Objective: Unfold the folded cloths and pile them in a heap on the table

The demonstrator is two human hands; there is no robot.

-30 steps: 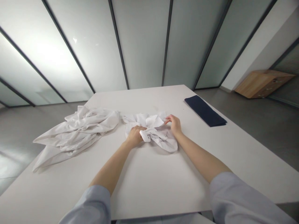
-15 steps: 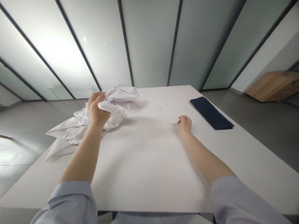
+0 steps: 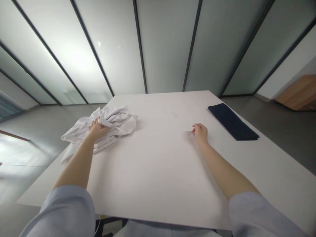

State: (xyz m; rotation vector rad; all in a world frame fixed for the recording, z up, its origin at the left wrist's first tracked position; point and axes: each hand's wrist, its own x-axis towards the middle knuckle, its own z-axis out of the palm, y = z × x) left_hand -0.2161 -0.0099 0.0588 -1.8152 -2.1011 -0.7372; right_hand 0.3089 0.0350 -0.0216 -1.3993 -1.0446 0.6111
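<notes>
A crumpled heap of white cloth [image 3: 119,120], apparently a garment, lies at the left side of the white table [image 3: 153,174]. My left hand [image 3: 96,129] rests on top of the heap, fingers spread and thumb out to the right; the fingertips sink partly into the folds. To the right of the table's middle, my right hand [image 3: 201,132] is loosely curled by the tabletop, and nothing shows in it. Beyond it to the right lies a flat, folded dark navy cloth [image 3: 232,121], apart from the hand.
Frosted glass panels [image 3: 165,46] in dark frames stand behind the table's far edge. Grey floor [image 3: 276,131] runs along both sides. A wooden cabinet [image 3: 296,92] is at the far right. Something dark [image 3: 111,223] shows beneath the near edge.
My left hand has come down with the raised white cloth, which now lies on the heap, and its fingers have spread. My right hand stays curled in place. The view has shifted slightly.
</notes>
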